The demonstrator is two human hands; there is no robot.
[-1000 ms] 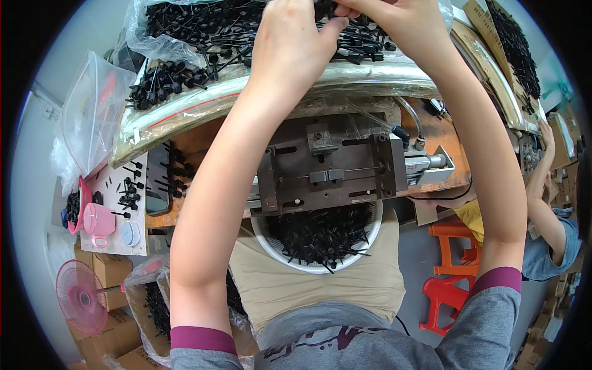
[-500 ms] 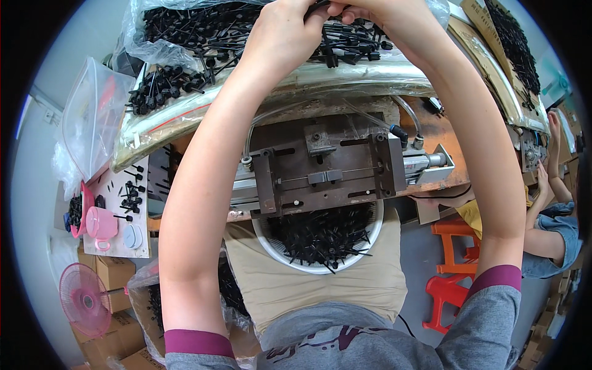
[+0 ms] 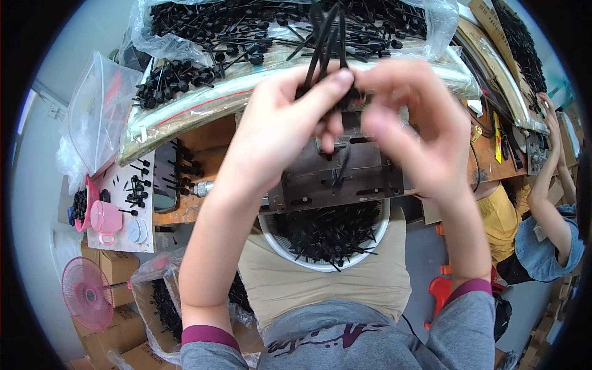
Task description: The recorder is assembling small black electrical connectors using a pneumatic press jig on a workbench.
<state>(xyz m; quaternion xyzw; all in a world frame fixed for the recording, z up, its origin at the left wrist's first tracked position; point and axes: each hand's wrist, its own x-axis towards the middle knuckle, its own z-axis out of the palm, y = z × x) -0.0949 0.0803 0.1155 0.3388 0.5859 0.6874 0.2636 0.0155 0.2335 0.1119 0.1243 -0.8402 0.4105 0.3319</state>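
Note:
My left hand (image 3: 290, 114) is closed around a bunch of thin black plastic strips (image 3: 327, 46) with chunky heads, like cable ties. Their long ends stick up above my thumb, while the heads are partly hidden by my fingers. Close beside the bunch, my right hand (image 3: 425, 123) is smeared by motion, its fingers curled; whether it grips a piece cannot be made out. Below both hands is a dark metal fixture (image 3: 364, 179) on the bench, partly covered by them. One blurred black strip (image 3: 343, 165) shows over the fixture.
Many similar black pieces (image 3: 240, 31) lie on a plastic-wrapped pad behind the fixture. A white basket (image 3: 265, 237) of black pieces rests at my lap. Pink mug (image 3: 106, 217) and pink fan (image 3: 88, 295) are at left. Another person's arm (image 3: 542, 185) works at far right.
Both hands have come back from the pile on the pad to above the fixture. The bunch of black strips now shows in my left hand, and my right hand has moved beside it.

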